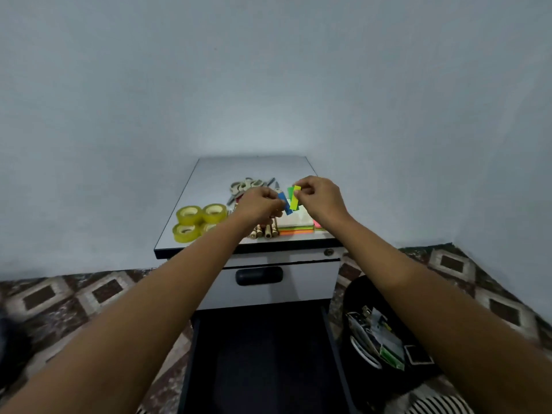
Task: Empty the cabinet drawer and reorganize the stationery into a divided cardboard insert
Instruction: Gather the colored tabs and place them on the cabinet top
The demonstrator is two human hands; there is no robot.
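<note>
Head view, single entry

- Cabinet [239, 171]: pale top, used as the landmark below. Its lower drawer [263, 354] is pulled out beneath the front edge, and the interior is dark with nothing visible in it.
- Left hand [260, 204]: above the cabinet's front half, fingertips pinched on a blue strip [286, 206].
- Right hand [319, 198]: just beside the left hand, thumb and forefinger pinched on green and yellow strips [294, 198]. The strips of the two hands overlap.
- On the cabinet: tape rolls [198, 221] at the front left corner, scissors [246, 186] towards the back, wooden pens [265, 231] at the front edge, sticky note pads [297, 227] under the hands.
- Black bin [376, 339]: on the floor to the right of the cabinet.
- Divided insert: not in view.

Hazards, as judged:
- The thin strips may cling to each other or to a finger and tear as they are parted.
- A strip let go could flutter off the cabinet into the drawer.
- A forearm could sweep the pens or tape rolls off the edge
</note>
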